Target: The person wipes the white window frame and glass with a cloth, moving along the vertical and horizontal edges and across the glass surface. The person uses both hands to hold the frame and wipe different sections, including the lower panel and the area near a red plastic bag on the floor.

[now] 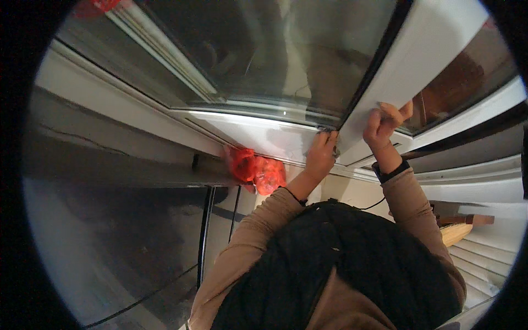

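Two hands are working at a white frame (407,60) around a glass pane (247,49); the frame is running along the pane's lower edge near the middle of the picture and slanting to the upper right. The left hand (320,157) is reaching the pane's lower corner, right of centre, its bent fingertips touching the border between glass and frame. Small dark patches are showing by those fingers, but I cannot tell whether the hand is grasping anything. The right hand (385,127), farther right, is resting against the slanting part of the frame with its fingers partly curled; I cannot tell whether it is gripping the edge.

A thin black band (296,197) is circling the left wrist, and a wider dark band (391,171) is sitting on the right wrist. Tan sleeves (410,192) are covering both forearms, and a dark quilted vest (352,247) is filling the lower middle. Left of the left hand, a bright red plastic bag (267,175) is lying below the frame. A second pane (451,88) is standing at the upper right, showing brown shapes. A light wooden piece (456,234) is jutting in at the lower right.
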Tool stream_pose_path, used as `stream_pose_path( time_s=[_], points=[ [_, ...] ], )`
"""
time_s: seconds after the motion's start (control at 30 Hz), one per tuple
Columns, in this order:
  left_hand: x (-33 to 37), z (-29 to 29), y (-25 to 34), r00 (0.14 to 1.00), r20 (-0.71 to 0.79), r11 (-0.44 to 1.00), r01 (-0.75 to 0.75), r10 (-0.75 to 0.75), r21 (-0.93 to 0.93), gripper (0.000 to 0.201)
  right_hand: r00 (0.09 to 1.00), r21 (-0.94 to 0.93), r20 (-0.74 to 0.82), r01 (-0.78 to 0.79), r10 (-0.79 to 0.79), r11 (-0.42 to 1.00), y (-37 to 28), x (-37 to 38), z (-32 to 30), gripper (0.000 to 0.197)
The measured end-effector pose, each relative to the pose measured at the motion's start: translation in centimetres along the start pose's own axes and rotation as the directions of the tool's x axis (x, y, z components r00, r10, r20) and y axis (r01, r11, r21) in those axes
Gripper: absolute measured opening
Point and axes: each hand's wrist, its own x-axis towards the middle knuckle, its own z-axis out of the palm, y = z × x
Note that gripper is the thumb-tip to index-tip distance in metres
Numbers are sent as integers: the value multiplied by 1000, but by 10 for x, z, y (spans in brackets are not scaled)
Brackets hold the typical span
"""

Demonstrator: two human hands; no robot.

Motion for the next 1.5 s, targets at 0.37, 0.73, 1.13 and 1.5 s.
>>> stream_pose_path(
  time_s=[0.37,0.73,1.13,1.5],
  points=[
    [5,-16,-16,998,7,994,-64,64,92,55,1000,142,5,-22,21,990,0,2,0,35],
    [5,-58,-51,996,-92,967,40,-17,250,54,999,129,25,-38,35,991,4,0,0,33],
    [40,-12,46,954,-277,970,46,-113,-237,37,1000,160,11,-2,0,987,7,-3,2,35],
    [48,35,12,921,4,895,-380,390,234,33,999,207,35,-35,28,978,11,-10,1,35]
  ],
)
